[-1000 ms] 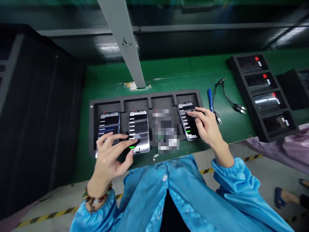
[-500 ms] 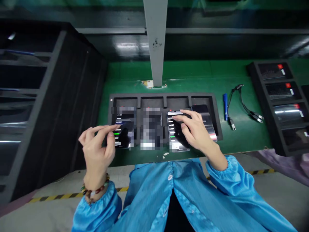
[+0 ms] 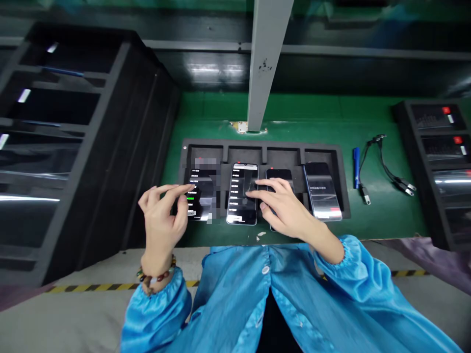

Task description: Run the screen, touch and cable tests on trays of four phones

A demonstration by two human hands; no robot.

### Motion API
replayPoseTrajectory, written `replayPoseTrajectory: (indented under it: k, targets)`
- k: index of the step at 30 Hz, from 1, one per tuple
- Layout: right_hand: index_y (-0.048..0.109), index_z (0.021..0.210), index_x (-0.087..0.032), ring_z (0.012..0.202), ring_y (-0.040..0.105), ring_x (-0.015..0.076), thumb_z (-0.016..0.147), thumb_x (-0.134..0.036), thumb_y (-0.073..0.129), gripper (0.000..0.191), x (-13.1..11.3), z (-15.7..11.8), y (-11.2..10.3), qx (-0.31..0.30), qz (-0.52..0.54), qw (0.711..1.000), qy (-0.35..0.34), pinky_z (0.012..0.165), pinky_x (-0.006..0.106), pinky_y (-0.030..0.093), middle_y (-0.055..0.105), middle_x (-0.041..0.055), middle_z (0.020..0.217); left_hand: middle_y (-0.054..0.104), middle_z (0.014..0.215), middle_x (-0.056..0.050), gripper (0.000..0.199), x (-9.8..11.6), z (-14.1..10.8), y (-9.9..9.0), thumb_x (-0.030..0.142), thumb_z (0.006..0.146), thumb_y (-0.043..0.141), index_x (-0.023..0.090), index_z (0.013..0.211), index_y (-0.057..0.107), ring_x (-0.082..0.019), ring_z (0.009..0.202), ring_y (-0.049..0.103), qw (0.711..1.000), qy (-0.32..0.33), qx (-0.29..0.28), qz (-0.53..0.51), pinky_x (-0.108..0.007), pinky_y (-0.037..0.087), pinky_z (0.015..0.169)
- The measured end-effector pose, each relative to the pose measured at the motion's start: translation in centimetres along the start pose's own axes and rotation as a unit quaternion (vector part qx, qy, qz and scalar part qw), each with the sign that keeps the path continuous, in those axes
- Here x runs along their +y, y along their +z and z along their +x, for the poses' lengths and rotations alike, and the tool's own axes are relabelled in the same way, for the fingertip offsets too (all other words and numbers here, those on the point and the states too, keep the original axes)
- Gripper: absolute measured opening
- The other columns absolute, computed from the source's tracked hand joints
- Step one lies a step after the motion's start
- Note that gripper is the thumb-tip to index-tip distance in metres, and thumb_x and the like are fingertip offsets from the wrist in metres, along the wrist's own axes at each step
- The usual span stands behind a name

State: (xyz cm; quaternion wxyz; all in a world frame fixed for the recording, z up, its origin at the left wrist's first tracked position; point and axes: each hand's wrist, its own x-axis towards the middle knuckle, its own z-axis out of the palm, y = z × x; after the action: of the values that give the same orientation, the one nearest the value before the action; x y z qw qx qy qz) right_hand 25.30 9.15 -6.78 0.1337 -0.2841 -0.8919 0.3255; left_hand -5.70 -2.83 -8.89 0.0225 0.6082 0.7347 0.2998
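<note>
Several smartphones lie in a row on a black foam tray [image 3: 283, 143] with compartments. My left hand [image 3: 164, 215] is at the leftmost smartphone [image 3: 202, 196], its index fingertip on or just above the lit screen list, the fingers apart and holding nothing. My right hand [image 3: 285, 206] reaches across the third smartphone [image 3: 278, 173] and partly hides it. Its extended fingertips are at the right side of the second smartphone [image 3: 241, 196], whose screen shows a list. At the right end, a fourth smartphone [image 3: 321, 189] lies tilted, with a line of text on a dark screen.
A tall stack of black trays [image 3: 106, 147] holding devices stands at the left. Right of the foam tray lie a blue pen [image 3: 356, 167] and a short black cable [image 3: 384, 159]. Another black tray [image 3: 408, 147] is farther right. A grey post [image 3: 265, 73] rises behind.
My right hand has moved left from the third smartphone to the second, whose screen now shows a list. My left hand stays at the leftmost smartphone. The whole view has shifted slightly.
</note>
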Motion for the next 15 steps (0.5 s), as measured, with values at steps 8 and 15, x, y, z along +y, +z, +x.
replayPoseTrajectory:
  k: [8,15]
  targets:
    - [0.069,0.144,-0.019,0.153,0.054,0.0337,0.108,-0.018,0.041,0.046,1.2,2.6,0.3,0.054,-0.026,0.997,0.040,0.125,0.061,0.040,0.074,0.0135,0.147,0.082,0.117,-0.008,0.028,-0.2,-0.3,-0.5,0.025,0.111,0.054,0.028,0.123,0.078,-0.027,0.117,0.073,1.000,-0.005,-0.002,0.005,-0.058,0.038,0.124]
    - [0.069,0.145,-0.024,0.154,0.053,0.0337,0.106,-0.017,0.042,0.047,0.6,1.9,0.2,0.015,-0.004,1.000,0.022,0.127,0.065,0.038,0.076,0.0122,0.141,0.082,0.118,-0.008,0.029,-0.6,-0.5,-0.8,0.024,0.109,0.053,0.030,0.124,0.078,-0.029,0.120,0.072,1.000,-0.019,-0.005,0.003,-0.060,0.036,0.126]
